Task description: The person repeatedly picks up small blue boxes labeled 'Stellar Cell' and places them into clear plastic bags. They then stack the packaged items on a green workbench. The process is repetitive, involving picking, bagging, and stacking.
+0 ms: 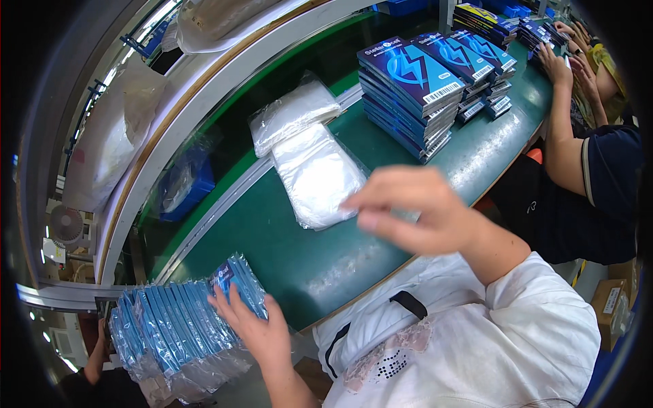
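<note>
My left hand (258, 330) rests with fingers spread against the near end of a row of flat blue boxes in clear plastic bags (170, 319), standing on edge side by side. The last bagged box (235, 277) leans under its fingertips. My right hand (418, 211), slightly blurred, hovers over the green bench beside a stack of clear plastic bags (316, 177). Its thumb stands apart from the bent fingers, and I see nothing held between them. A second bundle of clear bags (292, 112) lies just beyond, partly under the first.
Tall stacks of dark blue printed boxes (408, 88) stand on the green bench (272, 251) at the far right. Co-workers' arms (561, 115) reach in beyond them. Past the metal rail (218, 200) sits a blue bin (189, 183). Another person's arm (98, 353) shows at lower left.
</note>
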`<state>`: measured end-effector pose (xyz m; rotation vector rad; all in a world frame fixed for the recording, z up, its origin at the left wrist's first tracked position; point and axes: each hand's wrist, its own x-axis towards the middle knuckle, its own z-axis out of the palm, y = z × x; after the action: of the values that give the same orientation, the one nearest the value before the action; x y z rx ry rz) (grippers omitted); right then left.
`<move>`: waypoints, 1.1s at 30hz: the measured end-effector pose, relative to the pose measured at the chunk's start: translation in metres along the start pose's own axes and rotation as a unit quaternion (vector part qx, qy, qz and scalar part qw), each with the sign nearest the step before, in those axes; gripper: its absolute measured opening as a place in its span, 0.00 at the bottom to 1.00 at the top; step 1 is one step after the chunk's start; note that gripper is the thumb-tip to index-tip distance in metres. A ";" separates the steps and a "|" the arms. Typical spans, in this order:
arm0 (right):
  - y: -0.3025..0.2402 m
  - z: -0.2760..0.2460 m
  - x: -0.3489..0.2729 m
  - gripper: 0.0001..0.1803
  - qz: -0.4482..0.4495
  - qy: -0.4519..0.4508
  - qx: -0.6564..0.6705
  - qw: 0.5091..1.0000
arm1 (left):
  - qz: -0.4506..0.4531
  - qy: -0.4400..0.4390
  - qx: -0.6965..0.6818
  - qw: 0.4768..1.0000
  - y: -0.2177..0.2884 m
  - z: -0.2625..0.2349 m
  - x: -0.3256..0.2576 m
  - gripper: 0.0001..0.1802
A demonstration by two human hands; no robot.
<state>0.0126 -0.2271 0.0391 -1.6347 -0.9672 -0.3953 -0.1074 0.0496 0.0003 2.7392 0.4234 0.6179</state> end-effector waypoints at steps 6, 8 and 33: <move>0.021 -0.050 0.054 0.22 0.007 0.211 -0.372 0.904 | 0.234 -0.021 -0.111 0.966 0.077 0.027 0.053 0.12; 0.048 -0.059 0.061 0.33 0.052 0.253 -0.478 0.839 | 0.273 -0.025 -0.104 0.956 0.089 0.048 0.071 0.11; 0.044 0.028 -0.023 0.34 0.445 -0.035 0.584 0.678 | 0.216 -0.022 -0.296 0.930 0.083 0.078 0.088 0.05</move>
<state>0.0256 -0.2109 -0.0147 -0.6952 -0.1836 0.8464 0.0217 -0.0127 -0.0059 2.2452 -0.3483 0.6521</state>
